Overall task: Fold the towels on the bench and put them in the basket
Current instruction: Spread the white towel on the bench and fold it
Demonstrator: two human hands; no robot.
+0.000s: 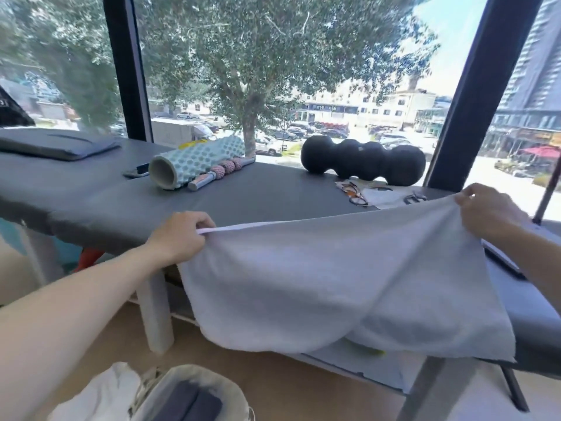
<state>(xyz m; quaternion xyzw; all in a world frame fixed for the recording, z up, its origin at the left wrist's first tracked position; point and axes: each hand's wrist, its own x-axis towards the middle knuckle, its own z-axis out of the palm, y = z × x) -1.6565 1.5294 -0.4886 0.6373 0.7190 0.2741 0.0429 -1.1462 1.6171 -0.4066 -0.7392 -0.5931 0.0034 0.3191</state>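
Observation:
A pale grey towel (318, 278) hangs spread in front of the dark grey bench (258, 189), over its near edge. My left hand (182, 235) pinches the towel's upper left corner and my right hand (485, 211) pinches its upper right corner, so the top edge is stretched between them. The lower part of the towel sags in a fold below the bench top. A light fabric basket (170, 387) stands on the floor at the bottom left, with dark folded towels (194, 402) inside it.
On the bench lie a pale blue foam roller (194, 165), a pink massage stick (221, 173), a black peanut-shaped roller (364, 161), glasses (355, 194) and a dark pad (54, 145). White cloth (100, 393) lies beside the basket. A window is behind the bench.

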